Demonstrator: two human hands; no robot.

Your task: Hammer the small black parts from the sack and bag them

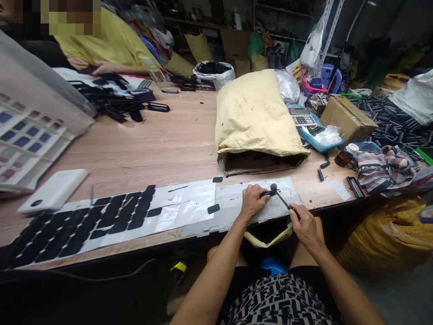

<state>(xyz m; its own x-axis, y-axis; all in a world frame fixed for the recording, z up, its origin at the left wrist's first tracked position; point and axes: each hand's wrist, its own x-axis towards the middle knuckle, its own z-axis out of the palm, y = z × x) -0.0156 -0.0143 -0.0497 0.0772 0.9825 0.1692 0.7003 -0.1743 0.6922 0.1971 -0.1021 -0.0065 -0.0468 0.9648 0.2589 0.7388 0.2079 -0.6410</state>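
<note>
My left hand (253,201) is closed on a small black part with a round end (273,187), just above the grey sheet at the table's front edge. In my right hand (307,228) is a screwdriver-like tool (283,199) with a dark handle and a bright metal shaft. The shaft's far end meets the black part near its round end; the exact contact is too small to make out. Left of my hands lies a white backing sheet (189,203) bearing rows of black rounded pads (118,212). A loose black pad (213,209) lies near the sheet's right edge.
A big yellow sack (253,113) lies beyond my hands, its dark mouth facing me. To the right are a calculator (301,116), a cardboard box (350,118) and a striped cloth (385,169). A person in a yellow top (111,40) sits across the table near black parts (111,97).
</note>
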